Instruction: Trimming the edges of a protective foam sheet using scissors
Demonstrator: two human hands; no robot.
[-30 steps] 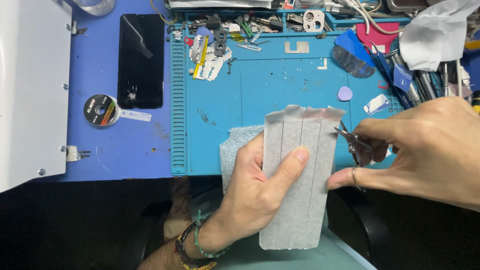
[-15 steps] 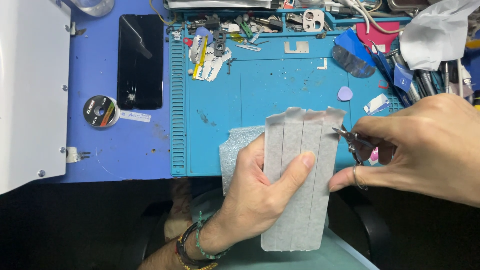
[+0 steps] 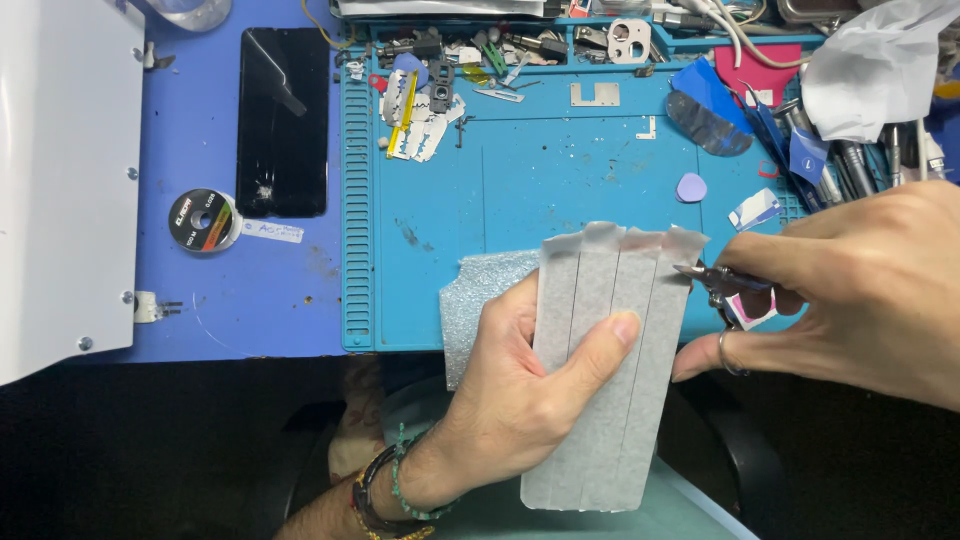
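While the left hand [image 3: 510, 390] clamps a grey sheet cut into long strips [image 3: 600, 370], thumb laid across its front and fingers wrapped behind, the sheet stands nearly upright just over the near edge of the bench, its lower end hanging past the edge. Level with the sheet's top right corner, the right hand [image 3: 850, 290] is closed round small scissors [image 3: 712, 280], whose tips touch the edge of the outermost strip; whether the blades are parted or shut on the strip cannot be told. A ring shows on one finger below the scissors.

Directly behind the gripped sheet, partly hidden by it, lies a pale foam pad [image 3: 480, 300] on the teal work mat [image 3: 560, 170]. Beyond the scissors sit a lilac pick [image 3: 691, 187] and a blue plastic tool [image 3: 712, 105]. Farther off to the left of the grip are loose razor blades [image 3: 415, 125], then a black phone [image 3: 283, 120] and a tape roll [image 3: 203, 220] on the blue bench. Farthest right is crumpled white plastic [image 3: 870, 70].
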